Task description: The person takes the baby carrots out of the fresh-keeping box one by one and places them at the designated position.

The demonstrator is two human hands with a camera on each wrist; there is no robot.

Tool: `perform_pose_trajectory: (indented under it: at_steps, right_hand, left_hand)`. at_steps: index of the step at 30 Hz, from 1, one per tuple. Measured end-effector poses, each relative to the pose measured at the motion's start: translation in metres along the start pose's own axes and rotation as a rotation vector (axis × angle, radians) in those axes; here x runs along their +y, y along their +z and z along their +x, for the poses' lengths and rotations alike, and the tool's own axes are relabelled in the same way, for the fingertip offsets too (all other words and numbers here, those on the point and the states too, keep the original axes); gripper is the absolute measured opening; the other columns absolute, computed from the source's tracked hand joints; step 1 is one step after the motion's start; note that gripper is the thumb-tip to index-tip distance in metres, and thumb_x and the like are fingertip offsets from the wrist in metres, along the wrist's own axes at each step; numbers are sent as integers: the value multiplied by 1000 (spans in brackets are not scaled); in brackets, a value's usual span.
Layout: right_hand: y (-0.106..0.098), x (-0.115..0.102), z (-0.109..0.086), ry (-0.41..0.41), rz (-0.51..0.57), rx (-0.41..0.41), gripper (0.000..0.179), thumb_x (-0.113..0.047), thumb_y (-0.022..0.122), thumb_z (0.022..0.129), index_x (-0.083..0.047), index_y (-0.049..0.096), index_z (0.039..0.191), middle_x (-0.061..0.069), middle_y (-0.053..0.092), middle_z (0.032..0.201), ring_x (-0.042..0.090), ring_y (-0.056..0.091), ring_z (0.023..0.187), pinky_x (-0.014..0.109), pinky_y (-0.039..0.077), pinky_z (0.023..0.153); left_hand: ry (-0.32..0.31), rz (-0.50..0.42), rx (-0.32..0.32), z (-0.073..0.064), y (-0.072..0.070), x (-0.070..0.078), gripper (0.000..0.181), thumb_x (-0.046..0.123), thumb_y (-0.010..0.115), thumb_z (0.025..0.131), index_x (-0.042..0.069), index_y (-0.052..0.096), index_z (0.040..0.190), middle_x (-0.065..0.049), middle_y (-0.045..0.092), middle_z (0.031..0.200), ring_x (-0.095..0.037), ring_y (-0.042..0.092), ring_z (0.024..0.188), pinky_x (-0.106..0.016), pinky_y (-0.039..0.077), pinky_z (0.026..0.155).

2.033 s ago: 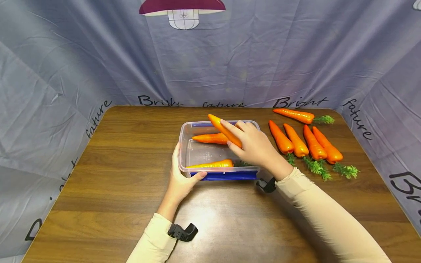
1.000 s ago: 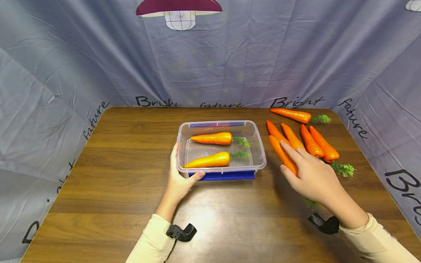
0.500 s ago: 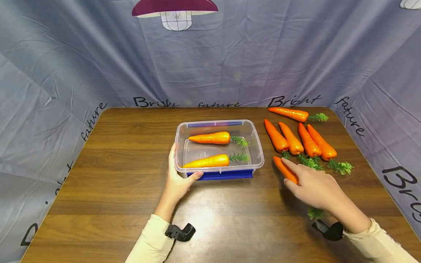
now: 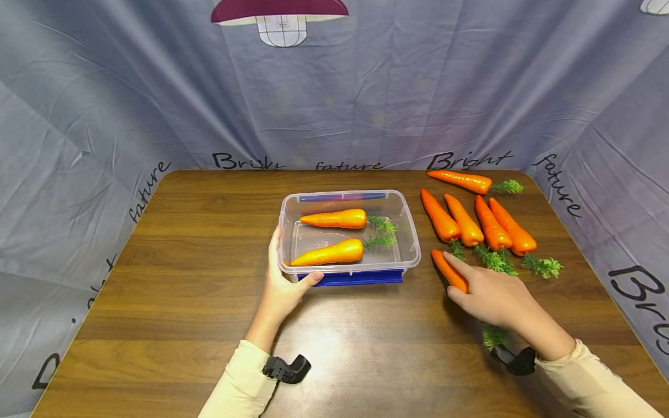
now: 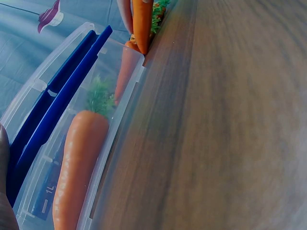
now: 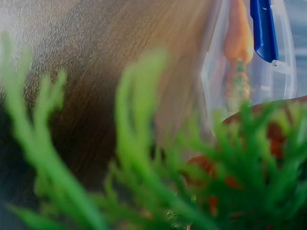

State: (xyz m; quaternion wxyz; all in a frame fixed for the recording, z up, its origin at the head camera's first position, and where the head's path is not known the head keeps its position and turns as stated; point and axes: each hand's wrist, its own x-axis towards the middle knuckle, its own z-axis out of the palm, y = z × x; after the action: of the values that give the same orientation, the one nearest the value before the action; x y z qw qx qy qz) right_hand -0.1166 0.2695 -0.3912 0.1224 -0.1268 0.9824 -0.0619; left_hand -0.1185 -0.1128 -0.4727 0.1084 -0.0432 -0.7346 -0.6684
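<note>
My left hand point(image 4: 284, 290) grips the front left corner of a clear plastic food container point(image 4: 413, 232), thumb over the front rim near its blue clip point(image 4: 360, 278). Inside lie an orange carrot point(image 4: 337, 219) at the back and a yellower carrot point(image 4: 334, 252) along the front, leafy tops to the right. To the right of the container, my right hand point(image 4: 491, 293) holds another carrot point(image 4: 448, 271) near its thick end, tip pointing back left. Its green leaves point(image 4: 493, 337) hang below the palm and blur across the right wrist view. Whether this carrot touches the table cannot be told.
Behind my right hand several carrots point(image 4: 465, 220) lie side by side on the wooden table point(image 4: 209, 244). One more carrot point(image 4: 460, 180) lies crosswise near the back edge. A grey printed curtain point(image 4: 324, 104) hangs around the table.
My right hand has carried its carrot from above the container out to the right, in front of the carrot row. The front carrot in the container has shifted slightly. My left hand keeps its grip.
</note>
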Motion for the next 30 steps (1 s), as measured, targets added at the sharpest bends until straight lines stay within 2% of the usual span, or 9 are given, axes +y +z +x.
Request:
perform_pose_trajectory:
  at_steps: [4,12,18,23,26,30]
  right_hand:
    - [3,2,4,4,5,-29,75,-46,55,94,-23,26,159,23,68,122,35,69,88,41,42,48]
    - [7,7,12,17,6,-89,79,-55,48,97,-30,10,161,22,70,114,32,69,82,39,40,48]
    - [11,9,17,22,-3,-91,80,-58,45,98,-30,5,161,26,69,115,38,70,83,43,43,50]
    - [14,12,19,18,-4,-134,85,-64,40,98,-28,-5,160,33,67,114,42,69,87,50,49,58]
    - [15,12,20,21,0,-150,86,-66,38,97,-28,-7,160,35,65,115,44,69,89,52,50,62]
    - [16,12,21,26,-4,-151,87,-68,37,97,-28,-8,160,36,64,116,44,69,90,53,50,62]
  left_hand:
    - [15,28,5,0,0,0,117,16,90,72,38,13,158,4,20,165,-24,26,150,-46,20,124]
    - [24,29,6,-1,0,-2,116,18,90,72,40,14,157,6,21,164,-24,28,149,-47,21,123]
    - [-6,7,0,0,0,3,119,9,90,71,32,12,159,-3,19,166,-28,26,150,-46,19,124]
    - [-18,31,-6,-4,0,21,118,11,89,72,22,12,160,-9,18,166,-32,23,151,-47,17,124]
    - [-25,40,-10,-5,0,29,116,13,89,73,21,12,160,-8,18,166,-31,22,151,-46,17,124]
    - [-20,30,-9,-6,0,31,116,13,89,73,22,12,160,-9,18,166,-32,22,151,-47,17,124]
